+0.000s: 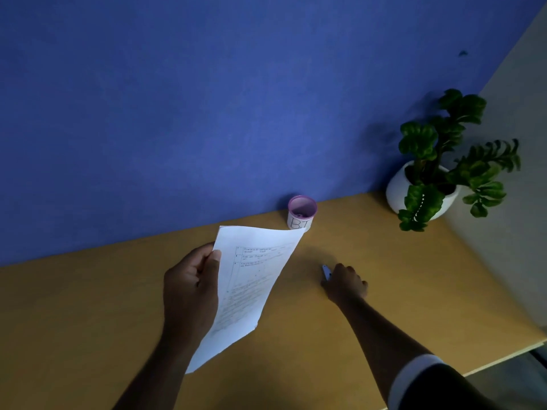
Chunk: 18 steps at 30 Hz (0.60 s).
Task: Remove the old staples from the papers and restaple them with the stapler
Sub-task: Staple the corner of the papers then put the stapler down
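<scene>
The papers (251, 279) are up off the desk (88, 321), pinched along their left edge by the left hand (192, 288), thumb on the printed face and fingers behind. They hang tilted, top corner toward the wall (207, 99), bottom corner drooping toward me; I judge they are held aloft to keep the stapled corner free for work, though I cannot make out any staple at this size. Out to the right, well apart from the sheets, the right hand (344, 284) is down on the desk, fingers curled over a small bluish-grey tool (326, 272) whose tip pokes out past the knuckles. It looks like a grasp, but I cannot tell for certain whether the fingers have closed on it or merely cover it, nor whether it is the stapler or a staple remover. A rolled-back pale cuff (414, 377) shows on that arm. Farther back, against the wall, stands a little pink-rimmed cup (302, 213) with letters on its side, something small lying inside; my guess is it collects pulled staples, being placed just beyond the papers. In the far right corner sits a potted plant (438, 167), clear of the working area. My reading: early in a cycle, with tool and paper not yet brought together.
</scene>
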Tool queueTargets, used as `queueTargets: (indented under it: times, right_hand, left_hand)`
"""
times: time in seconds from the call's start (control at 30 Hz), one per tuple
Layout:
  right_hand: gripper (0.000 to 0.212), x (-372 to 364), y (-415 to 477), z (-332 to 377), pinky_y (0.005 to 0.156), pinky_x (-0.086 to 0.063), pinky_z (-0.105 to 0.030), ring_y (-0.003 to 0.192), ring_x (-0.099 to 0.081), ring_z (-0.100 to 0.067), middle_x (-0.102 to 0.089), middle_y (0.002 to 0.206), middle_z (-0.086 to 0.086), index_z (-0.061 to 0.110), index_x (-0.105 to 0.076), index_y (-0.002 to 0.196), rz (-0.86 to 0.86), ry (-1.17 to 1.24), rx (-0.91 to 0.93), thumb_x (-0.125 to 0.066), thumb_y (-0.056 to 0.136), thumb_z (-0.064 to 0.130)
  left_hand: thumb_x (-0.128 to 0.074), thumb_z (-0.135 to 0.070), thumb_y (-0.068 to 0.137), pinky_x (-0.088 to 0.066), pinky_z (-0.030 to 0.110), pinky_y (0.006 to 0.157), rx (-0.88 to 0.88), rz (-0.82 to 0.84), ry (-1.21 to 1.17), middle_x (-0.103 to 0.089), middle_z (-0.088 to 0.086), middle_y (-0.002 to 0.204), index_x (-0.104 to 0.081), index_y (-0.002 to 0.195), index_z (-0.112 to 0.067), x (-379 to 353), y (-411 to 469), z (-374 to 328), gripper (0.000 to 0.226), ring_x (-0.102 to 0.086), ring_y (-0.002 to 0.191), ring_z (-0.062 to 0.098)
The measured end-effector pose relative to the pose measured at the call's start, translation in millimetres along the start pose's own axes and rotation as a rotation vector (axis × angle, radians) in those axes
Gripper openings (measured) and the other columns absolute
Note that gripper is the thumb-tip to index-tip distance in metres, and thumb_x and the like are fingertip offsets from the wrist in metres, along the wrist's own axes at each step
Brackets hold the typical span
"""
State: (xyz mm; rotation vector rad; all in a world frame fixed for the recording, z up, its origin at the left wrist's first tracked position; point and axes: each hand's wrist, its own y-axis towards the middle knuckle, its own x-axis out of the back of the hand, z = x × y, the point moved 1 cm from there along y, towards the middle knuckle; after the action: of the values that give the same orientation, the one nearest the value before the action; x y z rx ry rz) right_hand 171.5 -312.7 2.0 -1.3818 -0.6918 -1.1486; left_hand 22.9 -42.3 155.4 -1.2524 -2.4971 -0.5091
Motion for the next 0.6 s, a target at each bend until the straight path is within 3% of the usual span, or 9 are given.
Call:
queueTargets:
  times: [0.1,0.23,0.3,0.37,0.47,0.53,0.6]
  right_hand:
    - [0.040,-10,0,0,0.102,-0.050,-0.043,0.124,-0.064,-0.031,-0.065,0.133,-0.008,0.020,-0.061,0.132,-0.034,-0.010,0.002,-0.061,0.101,0.043]
    - [0.036,-15,2,-7,0.098,-0.056,-0.043,0.116,-0.068,-0.031,-0.069,0.125,-0.010,0.016,-0.064,0.128,-0.056,0.046,0.005,-0.050,0.107,0.042]
    - [0.043,-10,4,-7,0.091,-0.057,-0.040,0.112,-0.071,-0.036,-0.073,0.121,-0.015,0.009,-0.067,0.124,-0.045,0.201,-0.025,-0.049,0.108,0.045]
    - [0.039,4,5,-3,0.081,-0.057,-0.038,0.099,-0.074,-0.036,-0.078,0.104,-0.016,0.002,-0.072,0.113,-0.064,0.411,0.001,-0.058,0.106,0.038]
    - [0.023,42,-9,6,0.064,-0.050,-0.029,0.080,-0.074,-0.024,-0.074,0.070,0.007,0.005,-0.074,0.096,-0.223,0.749,0.054,-0.072,0.099,0.027]
    - [0.019,77,-26,15,0.066,-0.049,-0.030,0.079,-0.074,-0.013,-0.074,0.068,0.010,0.009,-0.073,0.094,-0.321,0.927,0.126,-0.075,0.098,0.027]
    - [0.018,113,-46,25,0.077,-0.060,-0.043,0.081,-0.075,-0.013,-0.080,0.080,0.002,0.005,-0.070,0.100,-0.334,1.126,0.247,-0.074,0.100,0.022]
  left_hand:
    - [-0.062,-0.026,0.109,-0.045,0.022,0.059,0.012,0.006,-0.003,-0.076,-0.029,0.089,-0.076,0.099,-0.034,0,3,2,0.019,-0.069,0.075,-0.003]
    - [-0.062,-0.030,0.106,-0.042,0.023,0.058,0.016,0.007,-0.037,-0.075,-0.026,0.078,-0.072,0.088,-0.042,0,4,-5,0.024,-0.065,0.066,-0.003]
    - [-0.057,-0.035,0.102,-0.041,0.023,0.057,0.016,0.006,-0.051,-0.073,-0.025,0.073,-0.070,0.085,-0.045,1,5,-10,0.024,-0.062,0.063,-0.003]
    - [-0.056,-0.036,0.101,-0.042,0.021,0.055,0.017,0.024,-0.061,-0.074,-0.023,0.072,-0.072,0.087,-0.046,3,5,-13,0.024,-0.062,0.061,-0.003]
    - [-0.061,-0.027,0.107,-0.042,0.010,0.052,0.002,0.059,-0.078,-0.073,-0.024,0.070,-0.074,0.090,-0.046,6,6,-16,0.028,-0.062,0.060,-0.005]
    - [-0.063,-0.016,0.110,-0.044,0.006,0.054,0.009,0.074,-0.074,-0.072,-0.029,0.070,-0.077,0.097,-0.040,9,6,-17,0.030,-0.064,0.063,-0.009]
    - [-0.063,-0.013,0.109,-0.044,0.005,0.056,0.026,0.082,-0.076,-0.071,-0.031,0.069,-0.080,0.103,-0.031,11,6,-18,0.026,-0.063,0.063,-0.010]
